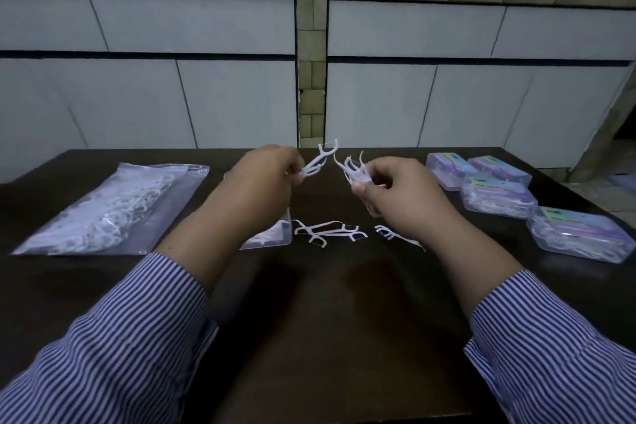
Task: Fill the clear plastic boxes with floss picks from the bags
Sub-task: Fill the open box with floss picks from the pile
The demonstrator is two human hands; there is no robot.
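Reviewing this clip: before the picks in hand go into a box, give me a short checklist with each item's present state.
1. Left hand grips floss picks: ok.
2. Right hand grips a bunch of picks: ok.
3. Picks in both hands lined up the same way: not ok, they fan out.
4. Open box within reach: cannot tell, the left forearm covers most of it.
5. Table free of strays: not ok, loose picks lie between the hands.
6. Bag has supply left: ok.
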